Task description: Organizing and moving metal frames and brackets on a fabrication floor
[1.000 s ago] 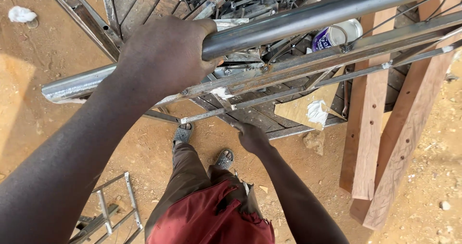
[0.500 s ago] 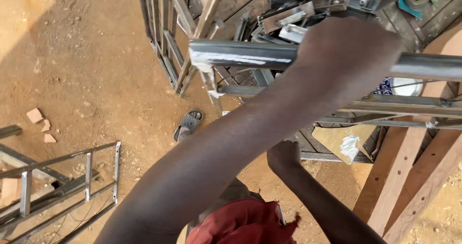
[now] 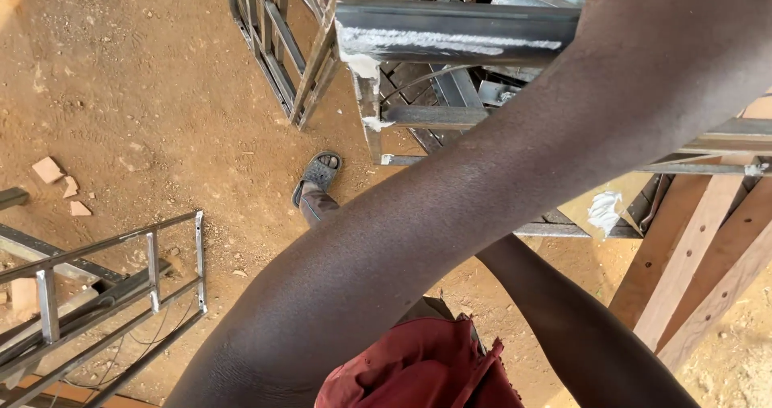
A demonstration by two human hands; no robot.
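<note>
Your left forearm (image 3: 498,191) crosses a grey steel tube (image 3: 450,32) with a rough, whitish weld seam along it; can't tell what either hand's fingers are gripping.

Left arm (image 3: 450,215) outstretched, right arm (image 3: 579,328) beneath

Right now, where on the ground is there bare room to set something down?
The widest bare patch is the dirt at upper left, bordered by the leaning metal frames, the stone chips and the sandalled foot. It is crowded at lower left, where a welded frame lies, under the steel bar, and at right by the wooden planks.
</note>
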